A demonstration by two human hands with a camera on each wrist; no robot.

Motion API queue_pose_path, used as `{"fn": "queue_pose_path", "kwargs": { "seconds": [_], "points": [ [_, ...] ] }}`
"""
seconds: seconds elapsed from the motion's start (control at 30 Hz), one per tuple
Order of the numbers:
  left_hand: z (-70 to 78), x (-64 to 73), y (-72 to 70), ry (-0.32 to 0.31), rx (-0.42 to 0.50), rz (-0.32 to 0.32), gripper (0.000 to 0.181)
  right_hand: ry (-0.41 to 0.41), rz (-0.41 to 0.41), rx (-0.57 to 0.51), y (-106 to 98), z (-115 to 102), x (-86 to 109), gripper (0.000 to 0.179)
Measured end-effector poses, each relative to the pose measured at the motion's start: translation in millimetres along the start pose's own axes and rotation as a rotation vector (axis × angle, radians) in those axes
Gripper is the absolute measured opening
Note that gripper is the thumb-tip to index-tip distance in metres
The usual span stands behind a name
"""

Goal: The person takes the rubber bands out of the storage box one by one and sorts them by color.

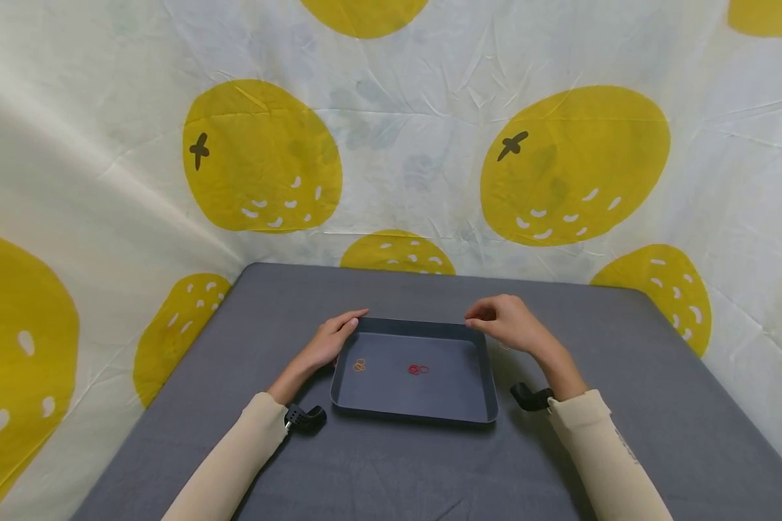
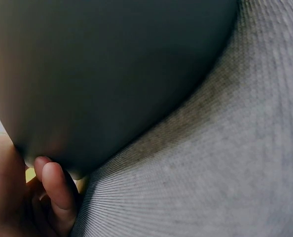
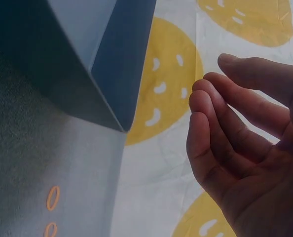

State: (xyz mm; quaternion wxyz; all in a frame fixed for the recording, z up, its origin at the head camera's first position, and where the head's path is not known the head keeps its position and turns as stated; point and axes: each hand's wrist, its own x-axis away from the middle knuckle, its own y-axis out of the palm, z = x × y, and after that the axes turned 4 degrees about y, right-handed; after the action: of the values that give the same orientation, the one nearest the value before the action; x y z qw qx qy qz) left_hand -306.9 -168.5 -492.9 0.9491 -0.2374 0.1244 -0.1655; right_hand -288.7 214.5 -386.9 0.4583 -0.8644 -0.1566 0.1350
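Note:
A dark grey shallow tray (image 1: 378, 407) lies on the grey table. Inside it, a few yellow-orange rubber bands (image 1: 359, 366) lie near the left side and several red rubber bands (image 1: 418, 370) lie at the middle. My left hand (image 1: 329, 341) holds the tray's far left corner, thumb along the rim and curled fingers (image 2: 57, 185) against the outer wall. Over the far right corner hovers my right hand (image 1: 510, 322), fingers loosely bent, thumb apart from them, nothing between. In the right wrist view, small orange rubber bands (image 3: 53, 198) lie on the table outside the tray.
The grey cloth-covered table (image 1: 391, 470) reaches back to a white curtain (image 1: 410, 174) printed with yellow fruit shapes, which also hangs along the left. Each wrist wears a black camera band (image 1: 530, 397).

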Motion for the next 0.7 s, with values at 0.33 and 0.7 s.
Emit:
{"fn": "queue_pose_path", "kwargs": {
  "seconds": [0.33,0.7],
  "points": [
    [1.3,0.1,0.0,-0.002,0.002,-0.005,0.047,-0.023,-0.043,0.001,10.3,-9.9,-11.7,0.021],
    [3.0,0.5,-0.6,-0.004,0.016,0.005,0.046,-0.076,-0.102,-0.002,18.5,-26.2,-25.4,0.021]
  ]
}}
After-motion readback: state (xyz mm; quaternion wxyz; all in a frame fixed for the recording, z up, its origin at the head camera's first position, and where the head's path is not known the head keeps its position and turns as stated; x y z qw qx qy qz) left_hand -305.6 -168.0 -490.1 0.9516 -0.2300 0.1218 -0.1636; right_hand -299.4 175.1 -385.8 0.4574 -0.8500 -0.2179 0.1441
